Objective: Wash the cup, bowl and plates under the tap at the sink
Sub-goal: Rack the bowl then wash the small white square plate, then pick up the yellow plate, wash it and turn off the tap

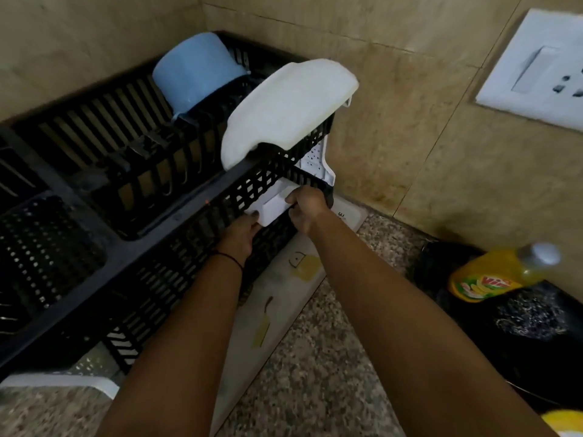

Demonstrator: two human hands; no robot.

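Note:
A black slatted dish rack (176, 222) stands in the wall corner on the counter. A pale blue bowl (197, 70) rests upside down in its back row. A large white plate (284, 111) leans over the rack's right end. My left hand (244, 230) and my right hand (307, 208) both grip a white rectangular plate (273, 209) at the rack's front right rim, where it stands partly inside the rack. No cup, tap or sink is in view.
A white tray with yellow prints (277, 298) lies under the rack on the speckled granite counter (318, 373). A yellow dish-soap bottle (498, 272) and a steel scrubber (533, 313) sit at the right. A white wall socket (536, 67) is at the upper right.

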